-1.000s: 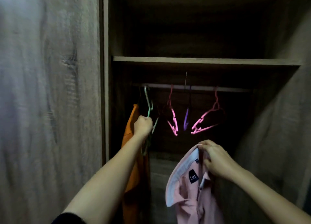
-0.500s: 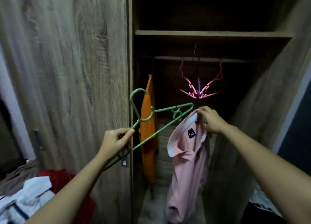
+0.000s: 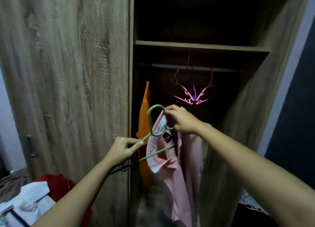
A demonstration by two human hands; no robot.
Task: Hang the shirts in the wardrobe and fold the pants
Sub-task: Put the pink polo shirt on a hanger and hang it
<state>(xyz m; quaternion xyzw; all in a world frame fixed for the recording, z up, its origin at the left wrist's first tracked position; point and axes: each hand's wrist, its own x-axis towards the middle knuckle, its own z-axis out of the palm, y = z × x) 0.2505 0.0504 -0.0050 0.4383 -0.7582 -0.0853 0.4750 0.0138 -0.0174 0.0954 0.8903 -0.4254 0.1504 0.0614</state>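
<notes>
Green plastic hanger (image 3: 149,121) sits pinched between thumb and forefinger of the left hand (image 3: 122,150), its far end inside the pink shirt (image 3: 177,175)'s collar. The right hand (image 3: 182,119)'s fingers clamp that collar beside the hook, near the open wardrobe (image 3: 201,45).

A home bedroom: a wood-grain wardrobe (image 3: 68,73) fills the frame, open at centre, with a shelf (image 3: 201,45), a rail (image 3: 226,70) carrying pink hangers (image 3: 185,97) and an orange garment (image 3: 144,124). Loose clothes (image 3: 34,197) are piled at lower left.
</notes>
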